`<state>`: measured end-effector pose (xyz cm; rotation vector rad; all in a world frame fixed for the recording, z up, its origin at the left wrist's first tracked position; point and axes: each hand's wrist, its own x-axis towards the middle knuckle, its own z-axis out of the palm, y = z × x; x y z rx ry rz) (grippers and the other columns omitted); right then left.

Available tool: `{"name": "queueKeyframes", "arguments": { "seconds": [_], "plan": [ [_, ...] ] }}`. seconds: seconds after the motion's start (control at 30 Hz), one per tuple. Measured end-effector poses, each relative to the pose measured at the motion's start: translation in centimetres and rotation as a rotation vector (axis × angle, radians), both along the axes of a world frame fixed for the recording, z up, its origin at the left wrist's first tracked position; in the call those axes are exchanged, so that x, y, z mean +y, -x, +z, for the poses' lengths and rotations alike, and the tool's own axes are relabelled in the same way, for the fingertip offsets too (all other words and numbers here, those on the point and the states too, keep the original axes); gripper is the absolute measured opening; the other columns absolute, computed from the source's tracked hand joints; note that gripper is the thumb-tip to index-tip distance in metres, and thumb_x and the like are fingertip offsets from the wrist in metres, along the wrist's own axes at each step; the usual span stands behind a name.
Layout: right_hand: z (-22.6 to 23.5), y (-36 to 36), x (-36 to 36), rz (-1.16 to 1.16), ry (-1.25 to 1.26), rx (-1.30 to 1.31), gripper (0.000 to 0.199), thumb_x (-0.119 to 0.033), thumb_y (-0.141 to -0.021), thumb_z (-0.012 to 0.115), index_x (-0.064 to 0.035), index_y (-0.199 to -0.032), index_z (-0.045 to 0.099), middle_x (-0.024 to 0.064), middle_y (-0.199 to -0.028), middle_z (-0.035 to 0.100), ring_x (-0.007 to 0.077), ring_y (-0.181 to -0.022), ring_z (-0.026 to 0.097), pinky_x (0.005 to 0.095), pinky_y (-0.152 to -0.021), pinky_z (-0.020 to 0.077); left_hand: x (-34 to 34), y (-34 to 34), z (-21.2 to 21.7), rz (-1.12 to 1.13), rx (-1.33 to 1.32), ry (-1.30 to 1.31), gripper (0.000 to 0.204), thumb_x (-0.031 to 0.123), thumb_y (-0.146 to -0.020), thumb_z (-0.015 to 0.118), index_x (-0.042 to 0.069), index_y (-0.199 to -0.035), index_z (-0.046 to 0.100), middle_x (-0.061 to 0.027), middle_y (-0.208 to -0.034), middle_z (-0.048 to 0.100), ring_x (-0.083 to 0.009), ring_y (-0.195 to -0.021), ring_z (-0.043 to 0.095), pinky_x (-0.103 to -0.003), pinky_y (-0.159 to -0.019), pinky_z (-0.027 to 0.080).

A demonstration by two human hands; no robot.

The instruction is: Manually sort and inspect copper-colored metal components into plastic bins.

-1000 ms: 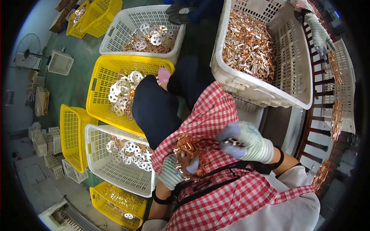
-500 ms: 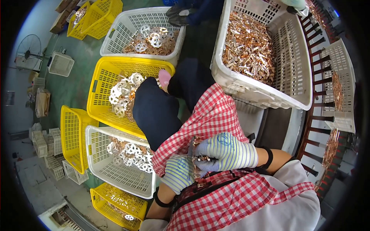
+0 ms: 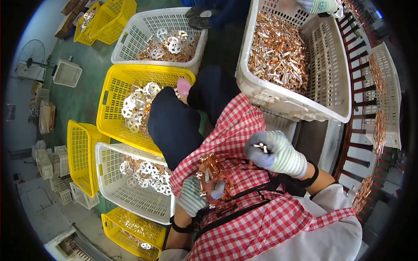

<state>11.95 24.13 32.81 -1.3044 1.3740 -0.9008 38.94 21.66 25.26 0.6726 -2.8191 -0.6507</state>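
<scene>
My left hand (image 3: 191,198), in a striped glove, grips a round copper-coloured metal part (image 3: 210,163) with cut-outs in front of my checked apron. A fingertip shows through its opening. To the right, my right hand (image 3: 281,155), also gloved, is apart from that part. Its fingers are curled around small shiny metal pieces (image 3: 262,147), whose exact kind is too blurred to tell.
A white crate (image 3: 296,102) of small copper pieces stands ahead on the right. Along the left are a yellow crate (image 3: 103,106) and a white crate (image 3: 109,191) with round metal parts. A dark pronged rack (image 3: 359,104) runs at right. Another person's gloved hand (image 3: 321,5) is at the top.
My right hand has left the metal part and moved up and right, with small pieces in its fingers. The part in my left hand has turned its face into view.
</scene>
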Motion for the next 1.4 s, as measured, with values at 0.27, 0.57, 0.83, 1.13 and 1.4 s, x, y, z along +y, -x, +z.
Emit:
{"name": "queueKeyframes", "arguments": {
  "seconds": [0.27,0.57,0.83,1.13,1.4],
  "plan": [
    [-0.9,-2.9,-1.7,0.215,0.004,0.112,0.030,-0.031,-0.091,0.061,-0.0025,-0.100,0.061,0.0177,-0.081,0.064,0.0331,-0.079,0.065,0.0389,-0.070,0.0497,-0.5,2.3,2.8,0.064,0.026,-0.307,0.032,0.037,-0.083,0.056,0.006,-0.081,0.063,-0.0121,-0.059,0.062,-0.0297,-0.052,0.061,-0.043,-0.051,0.048],
    [0.0,-1.6,0.0,0.292,0.420,0.578,0.023,-0.030,-0.081,0.067,-0.0100,-0.085,0.057,0.0081,-0.071,0.055,0.0275,-0.061,0.060,0.0391,-0.054,0.0449,-1.6,-0.8,-3.8,0.083,0.143,-0.559,0.047,0.032,-0.077,0.070,0.007,-0.116,0.060,-0.0134,-0.119,0.057,-0.0278,-0.102,0.060,-0.034,-0.079,0.053],
    [7.1,11.8,0.2,-0.949,0.497,0.787,0.043,-0.018,-0.084,0.069,-0.0003,-0.121,0.055,0.0157,-0.117,0.059,0.0249,-0.111,0.056,0.0344,-0.094,0.0433,-2.1,-0.2,-0.1,0.149,0.211,-0.751,0.047,0.025,-0.091,0.059,0.015,-0.136,0.046,-0.0099,-0.135,0.048,-0.0277,-0.123,0.048,-0.040,-0.104,0.041],
    [3.0,1.4,0.3,-0.012,0.296,0.453,0.056,-0.023,-0.086,0.064,0.0013,-0.132,0.046,0.0205,-0.123,0.054,0.0359,-0.116,0.052,0.0406,-0.101,0.0398,-0.9,-0.2,0.7,0.034,0.367,-0.546,0.056,0.032,-0.094,0.055,0.012,-0.143,0.035,-0.0114,-0.142,0.041,-0.0251,-0.133,0.038,-0.038,-0.112,0.032],
    [-1.7,-1.8,-0.4,0.118,-0.214,-0.424,0.043,-0.021,-0.099,0.049,-0.0007,-0.136,0.043,0.0134,-0.122,0.058,0.0212,-0.112,0.057,0.0327,-0.097,0.0450,-0.6,-1.0,-1.4,0.134,0.459,-1.206,0.060,0.032,-0.095,0.054,0.009,-0.145,0.032,-0.0120,-0.144,0.038,-0.0250,-0.135,0.036,-0.038,-0.112,0.030]
  ]
}}
